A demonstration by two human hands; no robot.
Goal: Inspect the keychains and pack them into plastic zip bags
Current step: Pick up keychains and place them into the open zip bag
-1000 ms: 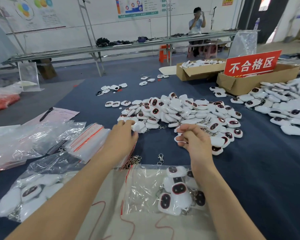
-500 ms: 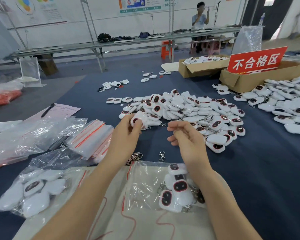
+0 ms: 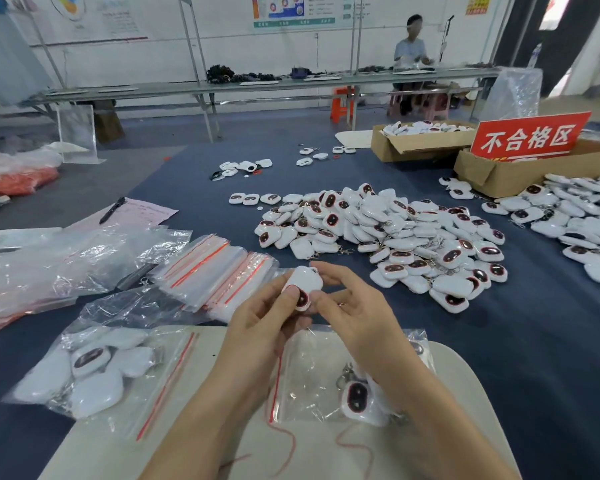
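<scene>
Left hand (image 3: 267,318) and right hand (image 3: 355,306) both pinch white keychain (image 3: 303,284), held up close for checking. Zip bag (image 3: 309,386) waits at 6 o'clock; keychain pile (image 3: 413,237) at 1 o'clock.

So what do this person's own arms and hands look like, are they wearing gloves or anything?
No gloves on the left hand or the right hand. Both forearms are uncovered as far as the frame shows, with no sleeve, watch or bracelet in view. A tiny glint on one right-hand finger may be a ring; too small to tell.
</scene>
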